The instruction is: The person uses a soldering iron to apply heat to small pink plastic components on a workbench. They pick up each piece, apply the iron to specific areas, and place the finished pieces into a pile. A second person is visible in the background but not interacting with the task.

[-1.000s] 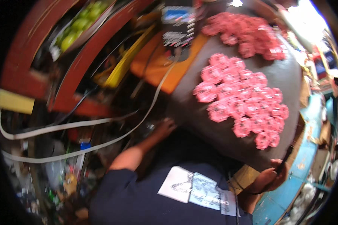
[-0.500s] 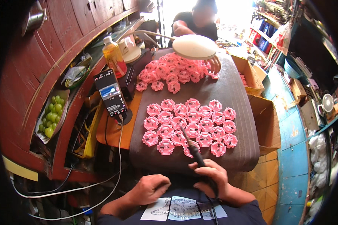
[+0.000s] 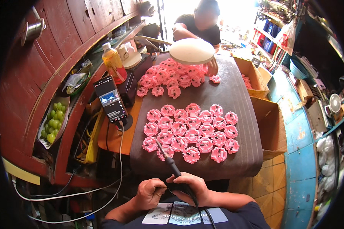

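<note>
Soldering iron (image 3: 171, 165), clasped in the right grip (image 3: 195, 187), slants toward pink parts (image 3: 192, 135) beyond.

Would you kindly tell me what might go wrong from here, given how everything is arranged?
The right hand holds what looks like a soldering iron, its tip over the near-left pink parts; if hot, it could mark them.
Its dark cord runs down over the person's shirt, so a snag might jerk the tip.
The phone's white cable hangs off the orange shelf; a tug could topple the phone.
</note>
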`<state>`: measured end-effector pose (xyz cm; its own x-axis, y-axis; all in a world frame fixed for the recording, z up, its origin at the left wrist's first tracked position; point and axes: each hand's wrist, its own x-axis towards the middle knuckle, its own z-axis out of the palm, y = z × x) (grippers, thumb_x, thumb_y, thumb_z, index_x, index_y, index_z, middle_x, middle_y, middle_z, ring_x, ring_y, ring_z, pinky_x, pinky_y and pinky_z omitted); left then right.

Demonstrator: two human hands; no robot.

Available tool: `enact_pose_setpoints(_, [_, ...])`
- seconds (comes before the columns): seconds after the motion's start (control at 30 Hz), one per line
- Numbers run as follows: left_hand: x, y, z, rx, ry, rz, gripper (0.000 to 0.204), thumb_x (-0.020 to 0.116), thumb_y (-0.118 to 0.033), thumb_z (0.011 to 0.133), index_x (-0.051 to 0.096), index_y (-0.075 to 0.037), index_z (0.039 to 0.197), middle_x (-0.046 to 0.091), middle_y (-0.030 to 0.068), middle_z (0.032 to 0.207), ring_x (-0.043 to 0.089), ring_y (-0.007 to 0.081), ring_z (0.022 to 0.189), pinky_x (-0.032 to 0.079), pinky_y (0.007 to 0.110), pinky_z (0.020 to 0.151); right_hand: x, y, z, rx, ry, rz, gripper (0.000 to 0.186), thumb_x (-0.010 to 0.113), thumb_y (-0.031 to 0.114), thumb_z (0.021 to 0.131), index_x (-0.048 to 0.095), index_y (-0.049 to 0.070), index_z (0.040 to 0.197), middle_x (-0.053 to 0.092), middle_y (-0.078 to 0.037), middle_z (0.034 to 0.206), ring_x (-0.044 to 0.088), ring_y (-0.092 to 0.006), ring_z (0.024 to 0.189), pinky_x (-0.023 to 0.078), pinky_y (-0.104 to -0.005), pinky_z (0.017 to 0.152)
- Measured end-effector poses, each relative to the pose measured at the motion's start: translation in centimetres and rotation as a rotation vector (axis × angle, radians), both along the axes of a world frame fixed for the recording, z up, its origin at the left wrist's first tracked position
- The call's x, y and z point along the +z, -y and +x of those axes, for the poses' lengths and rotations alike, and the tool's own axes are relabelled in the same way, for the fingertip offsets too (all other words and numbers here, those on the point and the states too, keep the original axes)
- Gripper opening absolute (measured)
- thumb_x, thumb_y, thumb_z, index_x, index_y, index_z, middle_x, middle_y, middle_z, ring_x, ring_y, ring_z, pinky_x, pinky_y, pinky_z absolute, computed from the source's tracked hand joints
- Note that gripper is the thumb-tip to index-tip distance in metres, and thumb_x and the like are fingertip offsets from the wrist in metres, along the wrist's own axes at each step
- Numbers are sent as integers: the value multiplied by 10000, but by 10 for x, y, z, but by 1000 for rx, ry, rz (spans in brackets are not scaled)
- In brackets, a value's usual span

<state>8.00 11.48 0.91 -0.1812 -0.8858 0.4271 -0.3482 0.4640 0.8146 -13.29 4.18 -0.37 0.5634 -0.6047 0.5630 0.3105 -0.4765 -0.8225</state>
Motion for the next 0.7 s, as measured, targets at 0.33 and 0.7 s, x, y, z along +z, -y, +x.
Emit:
enact_pose_setpoints(0.33, [23, 12, -2, 17, 59, -188, 245, 772, 49, 881, 595, -20, 1036, 663, 141, 768, 658, 304, 604, 511, 382, 527, 7, -6, 9, 48, 91, 82, 510, 665, -184, 884, 505, 20, 1323, 672, -190, 1133, 698, -279, 1070, 535, -417, 1020])
enact_pose_setpoints(0.7, [46, 15, -5, -182, 25, -157, 227, 740, 77, 875, 608, -29, 1026, 654, 122, 777, 645, 308, 610, 493, 405, 515, 23, -14, 3, -30, 103, 84, 384, 710, -157, 850, 597, 11, 1175, 700, -158, 978, 694, -284, 820, 566, -364, 734])
